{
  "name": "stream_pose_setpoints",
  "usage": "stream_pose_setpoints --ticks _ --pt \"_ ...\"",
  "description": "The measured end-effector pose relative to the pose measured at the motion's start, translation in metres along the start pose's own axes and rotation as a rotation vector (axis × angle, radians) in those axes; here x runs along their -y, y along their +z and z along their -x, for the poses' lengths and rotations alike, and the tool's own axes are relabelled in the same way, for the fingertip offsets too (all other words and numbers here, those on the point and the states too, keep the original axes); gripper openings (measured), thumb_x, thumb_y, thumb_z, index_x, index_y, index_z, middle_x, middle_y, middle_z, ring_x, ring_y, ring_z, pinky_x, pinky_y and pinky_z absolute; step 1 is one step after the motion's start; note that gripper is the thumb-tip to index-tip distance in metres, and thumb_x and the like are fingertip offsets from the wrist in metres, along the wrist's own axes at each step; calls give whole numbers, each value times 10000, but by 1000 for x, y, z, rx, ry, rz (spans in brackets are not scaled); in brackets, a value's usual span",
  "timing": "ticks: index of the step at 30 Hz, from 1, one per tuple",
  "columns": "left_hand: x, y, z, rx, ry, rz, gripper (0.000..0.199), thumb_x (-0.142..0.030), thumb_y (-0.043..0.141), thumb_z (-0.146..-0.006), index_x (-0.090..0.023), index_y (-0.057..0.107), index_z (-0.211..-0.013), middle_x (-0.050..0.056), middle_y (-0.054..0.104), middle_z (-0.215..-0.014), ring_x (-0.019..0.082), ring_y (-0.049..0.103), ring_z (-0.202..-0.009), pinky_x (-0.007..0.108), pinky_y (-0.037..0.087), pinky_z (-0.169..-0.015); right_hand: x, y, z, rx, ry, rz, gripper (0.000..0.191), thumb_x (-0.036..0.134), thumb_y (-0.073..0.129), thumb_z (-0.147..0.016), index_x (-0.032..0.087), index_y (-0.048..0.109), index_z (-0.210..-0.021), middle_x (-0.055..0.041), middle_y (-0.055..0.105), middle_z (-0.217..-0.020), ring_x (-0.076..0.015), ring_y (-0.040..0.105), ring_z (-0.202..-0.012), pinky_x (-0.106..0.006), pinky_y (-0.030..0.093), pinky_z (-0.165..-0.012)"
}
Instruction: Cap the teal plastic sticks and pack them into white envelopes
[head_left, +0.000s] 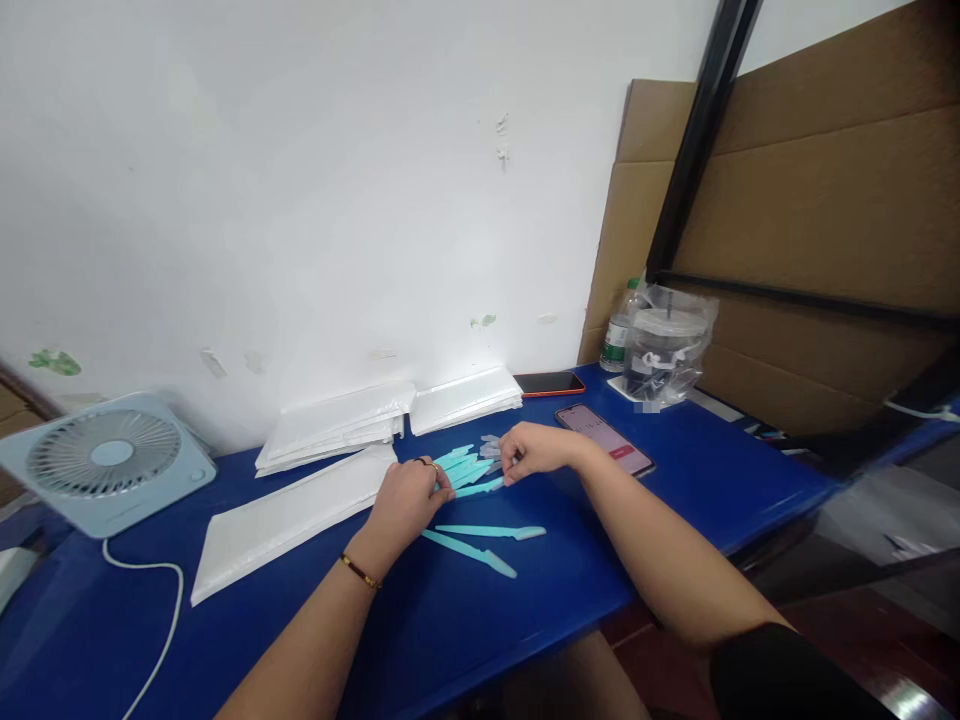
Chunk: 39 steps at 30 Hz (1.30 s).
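Observation:
On a blue table lies a pile of turquoise plastic sticks [459, 463], shaped like small razors, with clear plastic pieces [490, 449] behind it. My left hand [412, 493] pinches one end of a turquoise razor [478, 488] at the front of the pile. At its other end, my right hand [529, 451] is closed with thumb and fingertips on the razor's tip. Two more turquoise razors, an upper one [491, 531] and a lower one [472, 549], lie apart nearer the front edge. A long white packet [292, 520] is left of my left hand.
Stacked white packets [337, 425] and a second stack [466, 400] lie by the wall. A fan [109, 460] with a white cable stands left. Two phones, one dark [551, 383] and one lit [606, 440], a bottle [616, 340] and a bagged cup [664, 350] are right.

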<state>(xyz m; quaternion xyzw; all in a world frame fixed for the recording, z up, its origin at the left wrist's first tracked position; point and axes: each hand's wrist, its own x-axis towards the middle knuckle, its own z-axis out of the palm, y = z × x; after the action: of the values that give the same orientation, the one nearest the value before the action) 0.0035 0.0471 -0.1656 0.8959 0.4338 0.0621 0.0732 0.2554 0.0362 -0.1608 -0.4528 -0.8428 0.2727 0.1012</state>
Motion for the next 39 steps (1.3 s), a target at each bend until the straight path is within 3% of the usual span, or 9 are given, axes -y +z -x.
stream_pose_setpoints --ticks 6,11,17,22,27,29,32,35,39 --pt "4 -4 2 -28 -25 47 256 -452 603 -719 -238 670 -843 11 627 -847 176 580 -761 278 364 -665 -12 -7 1 -317 145 78 193 329 661 -691 162 735 -752 -43 688 -747 -136 569 -650 -209 363 -560" --pt "-16 4 6 151 154 129 191 -441 631 -696 -262 686 -735 -24 613 -727 145 557 -689 255 342 -622 -5 -12 9 -237 130 3 214 341 645 -697 147 728 -731 -39 688 -710 -125 559 -602 -207 366 -534" --pt "-14 5 3 58 54 80 177 -368 561 -763 -235 674 -734 3 627 -755 160 566 -722 271 339 -635 2 -8 12 107 33 -108 298 416 712 -611 160 730 -764 2 664 -668 -107 536 -576 -195 368 -522" --pt "4 -3 -1 -38 -27 8 193 -362 527 -787 -230 659 -738 14 623 -770 174 569 -724 287 337 -647 -5 -5 5 -78 27 -42 228 372 671 -667 153 722 -703 -10 656 -666 -104 531 -575 -196 361 -525" --pt "8 -10 3 -54 -28 47 338 -512 616 -686 -237 651 -878 19 605 -856 189 565 -774 287 364 -669 -16 -6 0 -346 171 71 202 346 692 -646 166 735 -729 -36 686 -712 -134 563 -632 -210 361 -545" --pt "3 -12 8 42 77 102 370 -523 669 -623 -260 660 -883 8 592 -883 183 557 -783 273 369 -657 -16 -7 0 -351 158 74 174 318 681 -659 169 736 -729 -39 692 -724 -138 569 -646 -212 363 -552" --pt "-7 -9 14 184 220 136 200 -427 675 -653 -270 682 -777 -6 587 -846 167 546 -777 264 364 -662 -10 -7 3 -321 114 28 166 297 656 -687 158 732 -736 -35 689 -706 -128 561 -616 -212 364 -542" --pt "-11 -5 16 153 223 199 126 -350 604 -732 -242 665 -709 -2 580 -820 158 534 -775 267 364 -677 -1 -9 7 -274 47 -108 210 314 630 -720 146 725 -802 -32 687 -716 -121 561 -606 -206 379 -532" --pt "-4 -4 13 37 88 451 211 -391 527 -783 -200 614 -778 11 577 -866 142 523 -740 258 384 -656 14 -9 12 -298 -110 -289 288 358 591 -781 152 703 -949 -56 692 -824 -142 597 -716 -226 442 -609"
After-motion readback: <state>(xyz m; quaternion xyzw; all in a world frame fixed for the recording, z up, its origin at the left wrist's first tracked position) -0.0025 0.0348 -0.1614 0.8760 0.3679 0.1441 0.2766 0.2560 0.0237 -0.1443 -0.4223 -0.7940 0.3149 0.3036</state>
